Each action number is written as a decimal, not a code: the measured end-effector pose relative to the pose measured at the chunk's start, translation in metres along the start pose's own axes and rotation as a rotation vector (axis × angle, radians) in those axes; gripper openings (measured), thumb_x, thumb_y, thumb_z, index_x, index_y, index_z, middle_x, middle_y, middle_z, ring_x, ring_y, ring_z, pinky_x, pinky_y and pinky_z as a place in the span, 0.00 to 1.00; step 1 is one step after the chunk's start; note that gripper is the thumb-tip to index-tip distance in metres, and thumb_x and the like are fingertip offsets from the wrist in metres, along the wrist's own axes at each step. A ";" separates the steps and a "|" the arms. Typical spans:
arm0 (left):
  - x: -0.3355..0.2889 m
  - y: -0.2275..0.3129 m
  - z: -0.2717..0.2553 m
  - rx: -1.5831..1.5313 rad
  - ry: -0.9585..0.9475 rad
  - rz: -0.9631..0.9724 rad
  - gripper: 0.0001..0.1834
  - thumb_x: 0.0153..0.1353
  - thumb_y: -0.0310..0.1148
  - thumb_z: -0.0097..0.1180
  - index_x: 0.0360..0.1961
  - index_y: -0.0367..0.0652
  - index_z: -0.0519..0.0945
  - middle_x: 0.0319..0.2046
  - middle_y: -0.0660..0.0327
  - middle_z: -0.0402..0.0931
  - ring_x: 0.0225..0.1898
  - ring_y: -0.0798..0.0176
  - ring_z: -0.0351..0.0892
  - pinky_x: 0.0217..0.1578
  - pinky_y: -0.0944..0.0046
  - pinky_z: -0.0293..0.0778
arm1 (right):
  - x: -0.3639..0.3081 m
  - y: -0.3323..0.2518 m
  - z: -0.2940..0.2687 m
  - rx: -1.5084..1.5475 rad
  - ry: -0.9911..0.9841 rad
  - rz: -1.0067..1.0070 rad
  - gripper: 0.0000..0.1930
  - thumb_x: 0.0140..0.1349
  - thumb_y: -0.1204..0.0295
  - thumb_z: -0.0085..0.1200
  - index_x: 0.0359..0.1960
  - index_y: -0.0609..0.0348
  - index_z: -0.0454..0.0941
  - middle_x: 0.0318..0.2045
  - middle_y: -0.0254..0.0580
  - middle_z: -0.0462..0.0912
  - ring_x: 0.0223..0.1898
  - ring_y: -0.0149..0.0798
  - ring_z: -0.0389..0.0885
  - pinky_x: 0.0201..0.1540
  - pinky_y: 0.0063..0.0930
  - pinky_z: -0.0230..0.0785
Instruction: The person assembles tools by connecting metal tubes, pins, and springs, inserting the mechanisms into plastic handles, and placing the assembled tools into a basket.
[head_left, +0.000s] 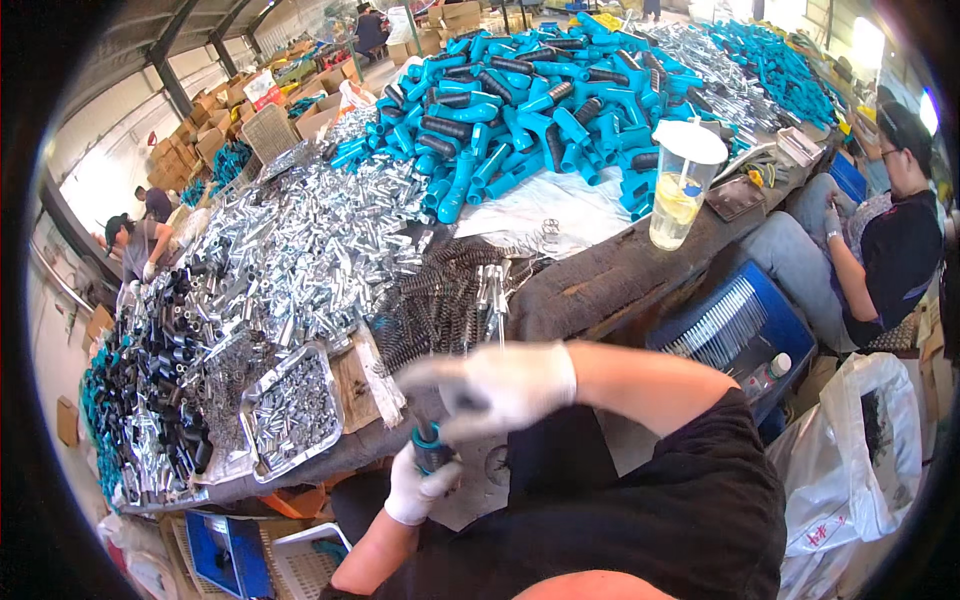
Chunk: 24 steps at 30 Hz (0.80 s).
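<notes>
My left hand (415, 488), in a white glove, is wrapped round a teal-and-black handle (431, 452) in front of the table edge. A dark piece stands up from the handle's top end. Just above it is my right hand (515, 385), also gloved in white. Motion smears its fingers, so whether it grips anything is unclear. Beyond my hands lies a heap of dark coil springs (430, 305). A few slim metal rods (491, 292) lie beside the springs. A shallow tray (335, 395) of small metal parts sits left of my hands.
Shiny metal tubes (300, 240) and teal handles (570, 110) cover much of the table. Black sleeves (160, 340) lie at left. A lidded jug (682, 190) stands by the padded edge (600, 285). A blue crate (735, 320) and a seated co-worker (880, 230) are at right.
</notes>
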<state>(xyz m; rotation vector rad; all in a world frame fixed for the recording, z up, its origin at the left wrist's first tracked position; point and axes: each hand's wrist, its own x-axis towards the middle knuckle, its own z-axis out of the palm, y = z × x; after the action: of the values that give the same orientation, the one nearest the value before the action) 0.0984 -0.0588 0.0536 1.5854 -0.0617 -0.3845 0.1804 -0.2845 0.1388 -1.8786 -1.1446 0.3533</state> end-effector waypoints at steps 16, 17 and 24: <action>0.057 0.012 -0.031 -0.374 -0.031 -0.015 0.12 0.46 0.22 0.61 0.33 0.38 0.73 0.21 0.59 0.76 0.19 0.67 0.75 0.21 0.69 0.70 | 0.005 0.234 -0.260 -1.081 0.937 1.020 0.26 0.61 0.74 0.44 0.60 0.31 0.70 0.68 0.49 0.57 0.62 0.53 0.67 0.62 0.44 0.63; 0.058 0.011 -0.032 -0.447 -0.053 -0.001 0.12 0.45 0.22 0.61 0.32 0.37 0.73 0.20 0.58 0.76 0.19 0.67 0.75 0.21 0.69 0.70 | -0.003 0.242 -0.260 -1.257 0.941 0.881 0.24 0.61 0.73 0.44 0.58 0.33 0.71 0.61 0.53 0.66 0.58 0.53 0.71 0.57 0.44 0.67; 0.058 0.005 -0.034 -0.429 -0.030 0.065 0.11 0.41 0.21 0.60 0.29 0.35 0.74 0.20 0.55 0.76 0.20 0.64 0.75 0.22 0.67 0.72 | 0.010 0.192 -0.258 -1.036 1.214 0.806 0.21 0.50 0.64 0.61 0.47 0.50 0.72 0.43 0.55 0.77 0.44 0.56 0.80 0.47 0.45 0.73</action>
<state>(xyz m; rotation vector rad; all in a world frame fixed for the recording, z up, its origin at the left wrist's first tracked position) 0.1634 -0.0427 0.0465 1.1517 -0.0492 -0.3440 0.4557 -0.4504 0.1341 -2.6477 0.4259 -1.0609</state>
